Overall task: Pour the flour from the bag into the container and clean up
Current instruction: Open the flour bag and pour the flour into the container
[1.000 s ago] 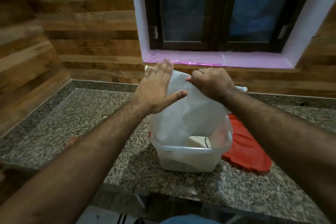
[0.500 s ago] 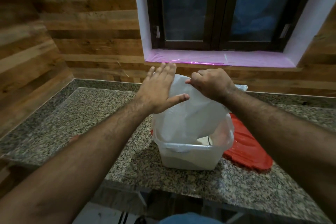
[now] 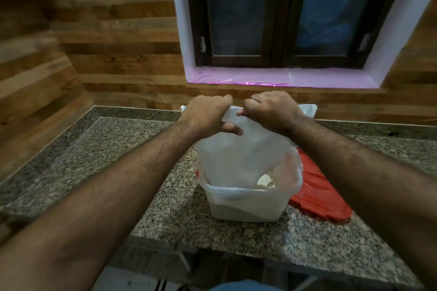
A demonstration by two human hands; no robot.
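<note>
Both hands grip the upturned end of a translucent white bag [image 3: 241, 149], which hangs mouth-down into a clear plastic container [image 3: 246, 205] on the granite counter [image 3: 123, 153]. The left hand [image 3: 208, 113] has its fingers curled over the bag's top edge with the thumb pressed against the near face; the right hand [image 3: 272, 108] is fisted on the same edge just beside it, knuckles toward the window. The two hands are close together, nearly touching. The bag's lower part sits inside the container's rim and looks slack. White flour [image 3: 264, 181] shows in the container at the right, past the bag's edge, and a paler layer shows through the near wall; how much remains in the bag is hard to tell through the cloudy plastic. A red lid [image 3: 319, 191] lies flat on the counter just right of the container, partly behind it. Beyond the hands a dark-framed window [image 3: 279, 14] stands above a sill [image 3: 279, 78] covered in pink film, set into a wood-panelled wall [image 3: 118, 49] that also runs along the left
</note>
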